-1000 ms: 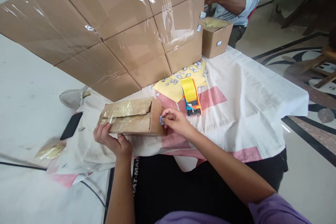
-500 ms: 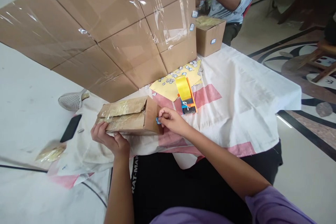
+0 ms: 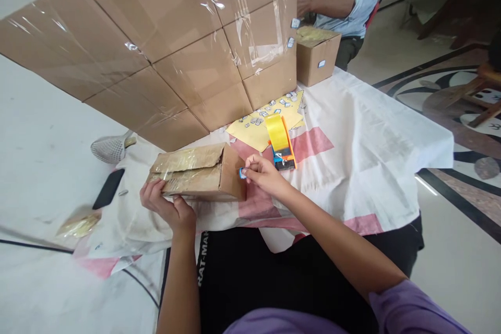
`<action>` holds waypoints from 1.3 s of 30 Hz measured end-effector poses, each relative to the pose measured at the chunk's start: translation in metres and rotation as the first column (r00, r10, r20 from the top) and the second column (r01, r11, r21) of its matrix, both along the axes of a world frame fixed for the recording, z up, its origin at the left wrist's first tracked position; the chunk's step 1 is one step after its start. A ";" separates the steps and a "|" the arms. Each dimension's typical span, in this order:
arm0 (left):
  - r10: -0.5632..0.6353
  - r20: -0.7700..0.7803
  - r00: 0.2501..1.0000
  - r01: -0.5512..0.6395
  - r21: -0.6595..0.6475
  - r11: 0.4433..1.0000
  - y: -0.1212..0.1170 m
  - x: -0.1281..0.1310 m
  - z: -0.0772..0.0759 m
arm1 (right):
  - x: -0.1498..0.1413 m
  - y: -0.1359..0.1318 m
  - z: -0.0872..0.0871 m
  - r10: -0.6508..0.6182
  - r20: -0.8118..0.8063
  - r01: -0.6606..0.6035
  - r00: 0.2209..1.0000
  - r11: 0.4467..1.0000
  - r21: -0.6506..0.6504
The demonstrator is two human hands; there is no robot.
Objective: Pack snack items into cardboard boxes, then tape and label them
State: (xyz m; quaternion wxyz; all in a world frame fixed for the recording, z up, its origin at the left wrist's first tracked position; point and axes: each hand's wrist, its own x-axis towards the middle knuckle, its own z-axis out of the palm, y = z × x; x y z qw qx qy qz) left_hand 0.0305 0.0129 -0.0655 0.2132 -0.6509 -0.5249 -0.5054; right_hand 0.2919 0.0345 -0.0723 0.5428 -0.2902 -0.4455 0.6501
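Right fingers [image 3: 255,160] pinch a blue-edged label [image 3: 241,173] at the carton [image 3: 198,181] left fingers [image 3: 152,194] hold; black cloth [image 3: 250,271] reads “AT-MA”

"What lies by the worktop's [image 3: 364,141] near edge?"

"The box [image 3: 191,180], left of centre, with the dispenser [image 3: 282,146] to its right."

"And behind them?"

"The stack [image 3: 188,78], toward the far edge. Paper [image 3: 250,136] lies between stack and dispenser, with labels [image 3: 257,121] on it; a carton [image 3: 311,65] stands just beside the stack's right end."

"The left edge?"

"The phone [image 3: 108,189], with the skimmer [image 3: 108,150] behind it."
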 end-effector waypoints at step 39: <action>0.093 0.037 0.995 -0.091 -0.050 0.995 -0.003 0.021 0.007 | -0.039 -0.010 -0.014 -0.489 0.136 0.458 0.861 0.864 0.208</action>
